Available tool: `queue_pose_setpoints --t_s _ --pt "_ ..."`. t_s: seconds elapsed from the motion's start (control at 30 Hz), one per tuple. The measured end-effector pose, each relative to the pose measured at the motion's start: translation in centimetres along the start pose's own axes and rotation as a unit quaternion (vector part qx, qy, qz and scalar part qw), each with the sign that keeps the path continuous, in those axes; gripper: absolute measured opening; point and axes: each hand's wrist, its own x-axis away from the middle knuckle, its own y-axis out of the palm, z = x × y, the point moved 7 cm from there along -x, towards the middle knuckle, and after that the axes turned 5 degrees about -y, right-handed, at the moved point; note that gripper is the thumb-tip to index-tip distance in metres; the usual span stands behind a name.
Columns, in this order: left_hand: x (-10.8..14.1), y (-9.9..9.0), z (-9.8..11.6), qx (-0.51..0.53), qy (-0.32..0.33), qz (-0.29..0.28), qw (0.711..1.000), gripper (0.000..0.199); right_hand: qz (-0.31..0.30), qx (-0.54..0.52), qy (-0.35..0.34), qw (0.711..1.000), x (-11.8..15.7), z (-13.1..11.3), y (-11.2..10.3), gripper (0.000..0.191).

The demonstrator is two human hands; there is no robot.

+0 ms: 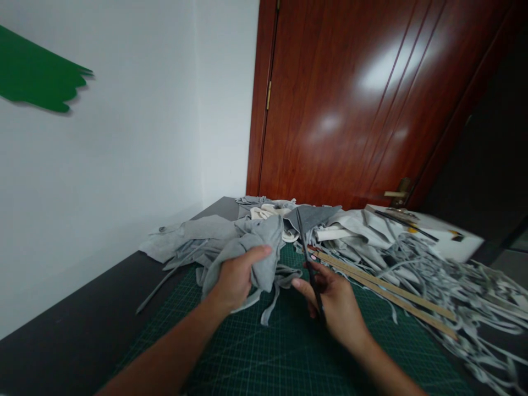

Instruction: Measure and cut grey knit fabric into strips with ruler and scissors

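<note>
Two grips are closed above a green cutting mat point(256, 357), the left hand point(234, 281) clasping bunched gray cloth point(263, 270) and the right hand point(332, 300) holding dark scissors point(306, 250) just beside it, where loose folds point(287, 276) could stray between the blades point(301, 226) and be nicked by mistake.

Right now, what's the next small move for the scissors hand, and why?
Probably swing the right hand left, bringing the scissors to the gray fabric's near edge. The left hand already grips that fabric over the green cutting mat, while the blades point away from the person, to the right of it.
</note>
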Motion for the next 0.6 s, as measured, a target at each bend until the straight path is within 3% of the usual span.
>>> queue_pose_setpoints --t_s 0.1,0.27,0.43,0.6 --pt "-0.5 2.1 3.4 0.066 -0.085 -0.092 0.99 0.03 -0.027 0.079 0.003 0.997 -1.0 -0.6 -2.5 0.048" --pt "-1.2 3.5 7.1 0.032 -0.173 -0.193 0.965 0.052 -0.112 0.242 0.022 0.963 -1.1 -0.4 -5.7 0.036" --pt "-1.9 3.8 8.3 0.006 -0.193 -0.243 0.95 0.066 -0.167 0.421 0.063 0.89 -0.4 2.4 -7.9 0.061" --pt "-1.8 4.2 7.9 -0.031 -0.201 -0.275 0.94 0.072 -0.212 0.458 0.077 0.86 0.3 3.8 -8.8 0.053"
